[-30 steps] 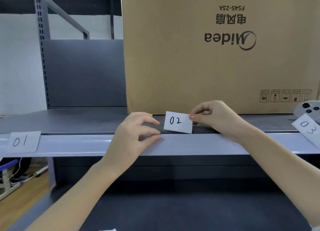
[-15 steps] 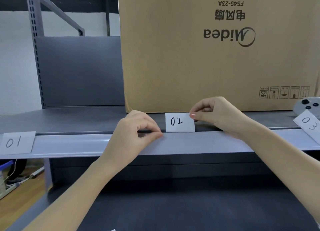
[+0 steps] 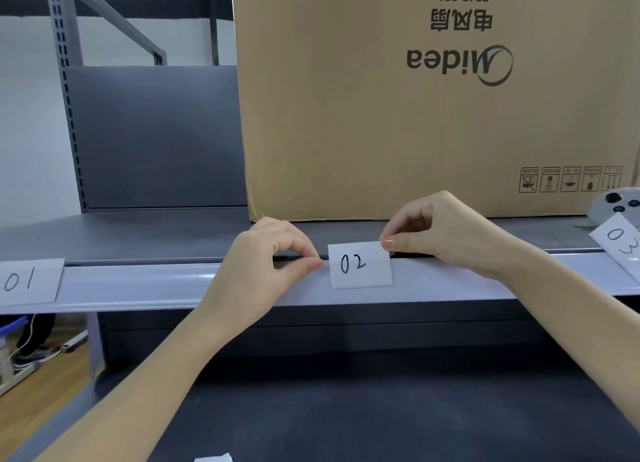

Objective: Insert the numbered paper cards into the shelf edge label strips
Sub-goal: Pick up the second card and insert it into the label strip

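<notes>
A white paper card marked 02 [image 3: 360, 265] sits partway down in the pale label strip [image 3: 149, 285] along the shelf's front edge, its top edge sticking up above the strip. My right hand [image 3: 440, 233] pinches the card's top right corner. My left hand [image 3: 266, 264] pinches the strip's upper lip just left of the card. A card marked 01 [image 3: 29, 281] sits in the strip at the far left. A card marked 03 [image 3: 620, 245] leans tilted at the far right.
A large brown Midea carton [image 3: 415, 98] stands upside down on the grey shelf [image 3: 138, 233] right behind my hands. A grey round object [image 3: 616, 202] lies at the right edge. A lower shelf [image 3: 346, 409] is below, with a white paper scrap [image 3: 213, 458] on it.
The 02 card has gone from tilted above the shelf to upright and lower, its bottom half now inside the strip. My left hand shifted from lying along the strip to pinching its lip.
</notes>
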The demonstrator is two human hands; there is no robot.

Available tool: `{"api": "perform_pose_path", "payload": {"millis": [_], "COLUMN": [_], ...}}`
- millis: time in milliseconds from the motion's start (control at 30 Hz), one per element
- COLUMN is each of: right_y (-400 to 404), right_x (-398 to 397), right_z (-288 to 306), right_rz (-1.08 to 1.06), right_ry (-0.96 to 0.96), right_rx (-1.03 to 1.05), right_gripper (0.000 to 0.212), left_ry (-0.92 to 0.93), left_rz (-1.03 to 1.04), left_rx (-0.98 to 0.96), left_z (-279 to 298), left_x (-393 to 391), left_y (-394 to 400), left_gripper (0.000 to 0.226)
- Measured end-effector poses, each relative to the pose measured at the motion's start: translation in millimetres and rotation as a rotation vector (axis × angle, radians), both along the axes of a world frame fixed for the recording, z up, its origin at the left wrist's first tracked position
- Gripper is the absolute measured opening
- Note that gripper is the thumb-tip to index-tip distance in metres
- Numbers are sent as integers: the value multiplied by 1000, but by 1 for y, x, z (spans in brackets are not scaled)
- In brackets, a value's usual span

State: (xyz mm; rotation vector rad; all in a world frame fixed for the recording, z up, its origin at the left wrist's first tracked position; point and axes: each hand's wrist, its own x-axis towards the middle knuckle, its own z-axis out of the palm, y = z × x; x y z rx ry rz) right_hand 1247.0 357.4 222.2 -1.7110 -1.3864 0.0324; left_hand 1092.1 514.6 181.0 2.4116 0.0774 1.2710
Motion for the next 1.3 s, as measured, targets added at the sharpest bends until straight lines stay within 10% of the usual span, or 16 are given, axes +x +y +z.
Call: {"api": "perform_pose_path", "payload": {"millis": [1300], "right_y": [-3], "right_x": [1], "right_z": [-7], "right_rz": [-41], "right_ry": [-125], "right_rx": [-19], "right_gripper": [21], "left_ry": [53], "left_rz": [-2], "left_rx": [121], "left_z": [-4], "left_x": [11], "left_y": [5], "left_gripper": [31]}}
